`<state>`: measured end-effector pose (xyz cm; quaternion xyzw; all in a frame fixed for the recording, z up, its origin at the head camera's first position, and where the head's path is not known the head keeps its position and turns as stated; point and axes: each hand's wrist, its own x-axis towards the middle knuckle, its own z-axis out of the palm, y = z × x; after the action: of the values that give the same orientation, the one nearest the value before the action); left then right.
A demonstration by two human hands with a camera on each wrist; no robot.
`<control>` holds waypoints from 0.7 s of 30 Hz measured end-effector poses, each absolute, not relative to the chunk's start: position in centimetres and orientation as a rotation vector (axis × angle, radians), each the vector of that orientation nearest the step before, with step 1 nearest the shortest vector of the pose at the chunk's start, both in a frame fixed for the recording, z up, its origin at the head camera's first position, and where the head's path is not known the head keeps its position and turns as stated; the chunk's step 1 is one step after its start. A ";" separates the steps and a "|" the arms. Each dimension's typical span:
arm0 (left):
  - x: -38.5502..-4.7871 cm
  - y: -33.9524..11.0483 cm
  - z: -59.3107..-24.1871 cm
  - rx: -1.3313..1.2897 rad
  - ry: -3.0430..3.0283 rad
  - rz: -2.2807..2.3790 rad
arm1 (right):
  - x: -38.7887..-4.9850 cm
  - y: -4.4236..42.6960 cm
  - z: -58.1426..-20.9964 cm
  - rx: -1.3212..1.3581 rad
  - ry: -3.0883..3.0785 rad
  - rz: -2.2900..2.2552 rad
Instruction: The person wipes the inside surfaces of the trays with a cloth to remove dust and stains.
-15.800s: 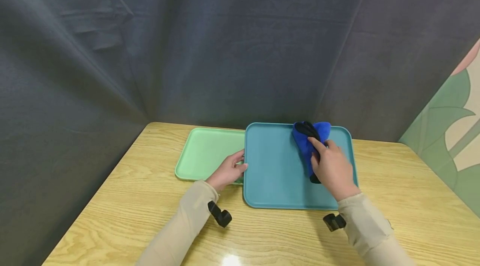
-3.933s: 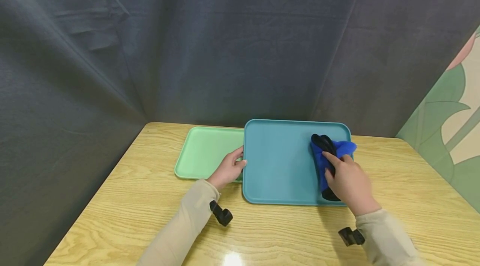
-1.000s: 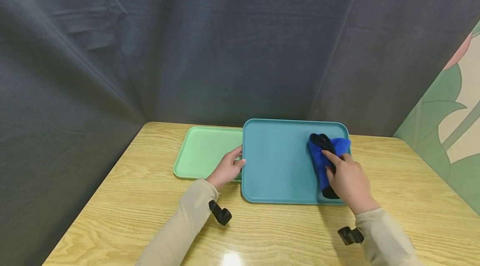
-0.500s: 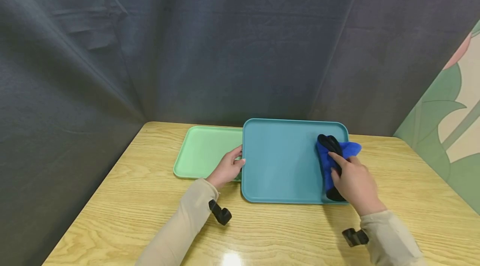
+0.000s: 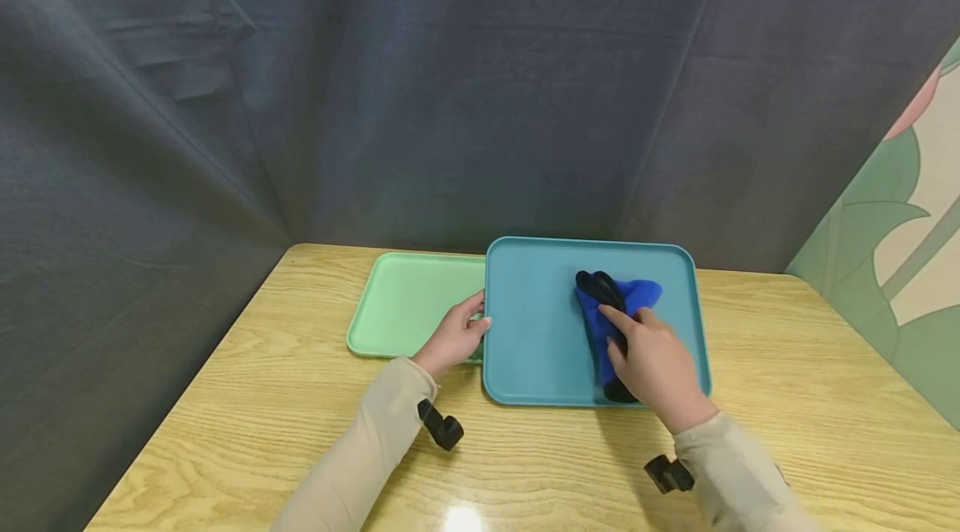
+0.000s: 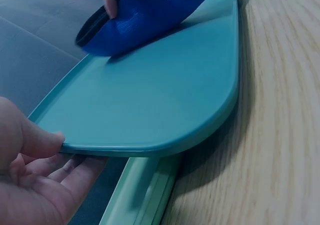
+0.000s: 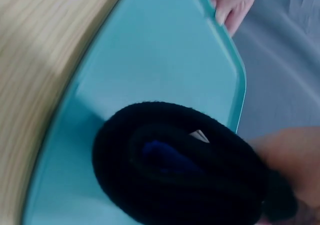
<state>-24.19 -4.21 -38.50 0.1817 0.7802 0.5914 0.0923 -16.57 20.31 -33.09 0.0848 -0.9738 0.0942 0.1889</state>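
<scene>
Right hand is gripping a blue mitt over the teal tray, lengthwise near-to-far, black cuff pointing nearward; left hand is pinching the rim; right wrist view alone is revealing blue lining

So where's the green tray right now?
In the head view, the green tray lies on the wooden table, left of centre, its right side under the teal tray beside the left hand.

Blue-and-black fabric item in right hand. Plain teal tray in left hand; plain pale-green tray beside it. Yellowish wood-grain table below hands; dark grey curtain beyond. Cream wall, green-and-pink plant pattern, right of both.
</scene>
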 end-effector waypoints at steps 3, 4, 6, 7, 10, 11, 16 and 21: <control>-23.9 -4.2 -38.1 0.535 2.303 1.777 | -16.7 18.8 -33.1 0.275 -2.750 0.255; -23.9 -4.2 -38.1 0.531 2.296 1.783 | -16.7 18.3 -33.1 0.288 -2.753 0.249; -23.9 -4.2 -38.1 0.529 2.289 1.791 | -16.7 17.3 -33.2 0.322 -2.751 0.233; -23.9 -4.2 -38.1 0.527 2.286 1.794 | -16.7 16.8 -33.2 0.341 -2.745 0.226; -24.1 -4.2 -38.4 0.533 2.287 1.797 | -16.8 15.4 -33.3 0.400 -2.712 0.201; -24.1 -4.2 -38.4 0.535 2.289 1.798 | -16.8 15.0 -33.3 0.420 -2.700 0.195; -24.1 -4.2 -38.3 0.568 2.317 1.797 | -16.8 13.1 -33.5 0.496 -2.664 0.173; -24.1 -4.1 -38.3 0.550 2.382 1.764 | -16.7 11.7 -33.8 0.555 -2.650 0.169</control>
<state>-24.13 -4.08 -38.34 0.1820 0.7886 0.5839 0.0636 -16.71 11.71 -33.76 0.2000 -0.9545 0.0609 0.2126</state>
